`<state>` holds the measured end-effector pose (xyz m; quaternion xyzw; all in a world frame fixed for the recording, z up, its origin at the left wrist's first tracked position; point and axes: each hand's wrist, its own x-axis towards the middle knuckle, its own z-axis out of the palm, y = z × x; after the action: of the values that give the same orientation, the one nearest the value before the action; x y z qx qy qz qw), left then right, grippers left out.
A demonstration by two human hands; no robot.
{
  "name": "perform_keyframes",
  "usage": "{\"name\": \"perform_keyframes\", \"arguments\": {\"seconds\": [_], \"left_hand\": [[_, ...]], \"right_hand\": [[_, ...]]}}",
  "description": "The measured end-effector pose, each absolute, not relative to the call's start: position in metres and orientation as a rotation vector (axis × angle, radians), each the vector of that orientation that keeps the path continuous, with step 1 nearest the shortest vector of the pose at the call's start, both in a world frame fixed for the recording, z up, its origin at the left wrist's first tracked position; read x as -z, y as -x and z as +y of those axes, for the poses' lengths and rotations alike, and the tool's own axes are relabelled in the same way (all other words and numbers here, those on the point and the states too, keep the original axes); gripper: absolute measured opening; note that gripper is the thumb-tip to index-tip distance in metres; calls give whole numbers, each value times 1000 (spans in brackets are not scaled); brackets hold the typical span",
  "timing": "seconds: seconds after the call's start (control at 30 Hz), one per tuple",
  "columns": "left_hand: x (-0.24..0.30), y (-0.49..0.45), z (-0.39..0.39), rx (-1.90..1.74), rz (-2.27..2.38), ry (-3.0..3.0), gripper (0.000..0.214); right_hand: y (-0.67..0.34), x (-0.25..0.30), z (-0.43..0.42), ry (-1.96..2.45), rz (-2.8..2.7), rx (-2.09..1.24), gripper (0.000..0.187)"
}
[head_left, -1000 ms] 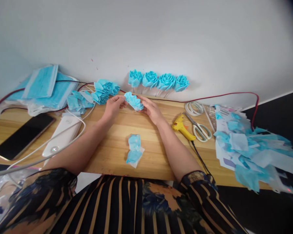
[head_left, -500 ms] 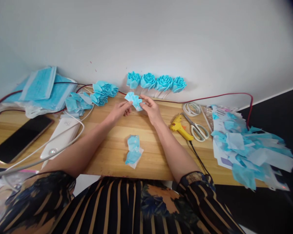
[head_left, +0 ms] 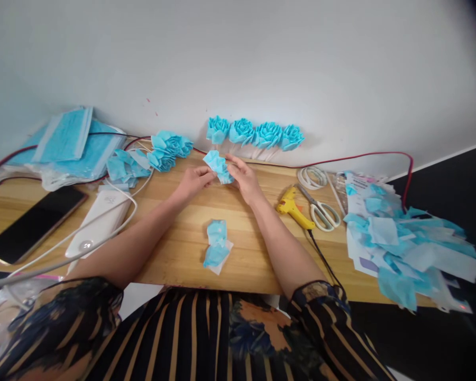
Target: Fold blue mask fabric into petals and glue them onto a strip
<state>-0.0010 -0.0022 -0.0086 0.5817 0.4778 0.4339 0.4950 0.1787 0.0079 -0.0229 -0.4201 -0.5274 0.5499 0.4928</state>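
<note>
Between my hands, above the wooden table, is a light blue fabric flower (head_left: 218, 166) with loose ruffled petals. My left hand (head_left: 197, 180) pinches it from the left, low down, with the fingers curled in. On the other side my right hand (head_left: 243, 177) grips its edge between thumb and fingers. What lies under the petals is hidden. Nearer to me, a few cut blue petal pieces (head_left: 217, 243) lie on the tabletop. Behind the flower, several finished blue flowers (head_left: 241, 132) on pale stems lean by the wall.
A yellow glue gun (head_left: 294, 208) and scissors (head_left: 322, 211) lie right of my arm, by a white cord coil (head_left: 312, 178). Blue scraps (head_left: 404, 233) cover the right end. Left are face masks (head_left: 63, 143), more flowers (head_left: 168, 151), a white power strip (head_left: 99, 219) and a phone (head_left: 35, 222).
The blue flower has turned slightly in my fingers, and its petals look more bunched. My left hand has shifted a little, its fingers now nearer the flower's underside. Other things stay put.
</note>
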Motion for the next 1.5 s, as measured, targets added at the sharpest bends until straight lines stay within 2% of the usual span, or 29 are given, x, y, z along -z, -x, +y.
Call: {"name": "perform_keyframes", "arguments": {"seconds": [0.63, 0.8, 1.0, 1.1, 1.3, 1.5], "left_hand": [[8, 0, -5, -886, 1064, -1604, 31], [6, 3, -2, -1006, 1084, -1534, 40], [12, 2, 0, -1091, 1131, -1439, 34], [14, 2, 0, -1095, 1125, -1437, 33], [10, -1, -4, -1024, 1013, -1481, 38], [10, -1, -5, -1001, 1007, -1549, 36]], "right_hand": [[-182, 17, 7, 1046, -1302, -1259, 64], [-180, 17, 6, 1075, -1299, -1198, 60], [-175, 15, 3, 1046, -1292, -1273, 58], [-175, 13, 2, 1062, -1266, -1263, 53], [-175, 11, 0, 1002, -1302, -1340, 59], [-173, 12, -1, 1026, -1379, -1278, 56]]}}
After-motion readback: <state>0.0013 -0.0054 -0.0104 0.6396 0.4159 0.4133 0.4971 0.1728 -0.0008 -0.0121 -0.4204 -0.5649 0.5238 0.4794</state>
